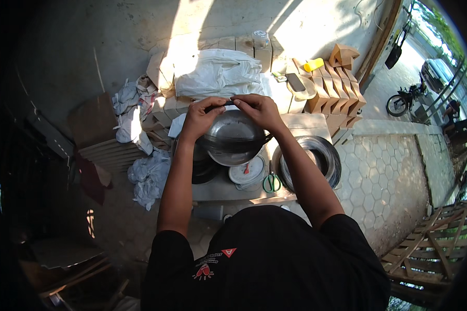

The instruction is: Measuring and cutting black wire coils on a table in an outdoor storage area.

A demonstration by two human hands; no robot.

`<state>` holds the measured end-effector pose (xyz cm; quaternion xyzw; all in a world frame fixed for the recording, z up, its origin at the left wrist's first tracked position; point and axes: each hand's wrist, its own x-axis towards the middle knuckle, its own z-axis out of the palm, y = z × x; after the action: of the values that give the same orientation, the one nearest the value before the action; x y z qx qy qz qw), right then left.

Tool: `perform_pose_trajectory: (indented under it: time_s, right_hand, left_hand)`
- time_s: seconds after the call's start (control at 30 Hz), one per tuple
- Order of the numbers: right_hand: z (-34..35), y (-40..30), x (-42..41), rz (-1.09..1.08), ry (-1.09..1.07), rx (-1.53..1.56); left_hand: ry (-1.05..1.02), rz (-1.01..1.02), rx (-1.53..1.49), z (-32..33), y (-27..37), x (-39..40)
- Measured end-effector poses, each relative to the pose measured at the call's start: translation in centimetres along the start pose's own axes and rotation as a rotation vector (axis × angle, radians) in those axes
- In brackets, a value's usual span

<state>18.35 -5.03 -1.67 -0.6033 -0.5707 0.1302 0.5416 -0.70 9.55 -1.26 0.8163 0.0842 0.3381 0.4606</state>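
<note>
My left hand (206,115) and my right hand (259,111) meet in front of me, pinching a short dark strip (229,103) between thumbs and fingers. What it is made of is hard to tell. Just below them is a round, shallow metal pan (235,142), with a dark band across its inside. Partly under the pan's near edge lies a round white dial (248,173) with a red pointer. Green-handled scissors (271,183) rest beside it. By my right forearm sits a ring-shaped dark coil (330,163). A dark round object (204,173) is half hidden near my left forearm.
A white plastic sack (220,74) lies behind my hands. Stacked brown cardboard pieces (334,91), a yellow cup (313,65) and a phone (295,82) are at back right. Plastic bags (150,177) lie left. Farther right are a motorcycle (404,99) and a person (451,110).
</note>
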Motion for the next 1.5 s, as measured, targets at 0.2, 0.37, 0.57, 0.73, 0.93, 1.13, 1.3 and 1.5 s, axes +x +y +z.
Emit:
perform_pose_trajectory:
  time_s: [0.2, 0.37, 0.57, 0.73, 0.93, 1.13, 1.3, 1.5]
  right_hand:
    - [-0.1, 0.6, 0.0, -0.021, 0.056, -0.029]
    - [0.5, -0.2, 0.2, -0.014, 0.021, -0.027]
    - [0.2, 0.8, 0.3, -0.010, 0.035, -0.055]
    - [-0.1, 0.6, 0.4, 0.054, -0.002, -0.036]
    - [-1.1, -1.7, 0.5, -0.055, 0.008, -0.118]
    - [-2.5, 1.2, 0.2, 0.010, 0.216, -0.074]
    - [-2.5, 5.4, -0.5, 0.136, 0.306, 0.093]
    - [-2.0, 3.4, -1.7, 0.353, 0.263, 0.606]
  left_hand:
    - [0.162, 0.344, 0.375, 1.9, 2.4, -0.5]
    - [0.114, -0.141, -0.154, -0.3, 1.0, 0.4]
    - [-0.100, -0.361, -0.149, -1.4, 1.8, 1.8]
    - [-0.124, -0.158, 0.118, -0.7, 2.1, 1.6]
    - [-0.036, 0.087, 0.298, -0.4, 2.3, 1.7]
    - [0.025, -0.047, 0.111, -3.2, 4.6, 2.7]
    - [0.271, -0.104, -0.303, -5.7, 3.3, 1.8]
    - [0.586, -0.022, -0.695, -3.9, -0.6, -1.2]
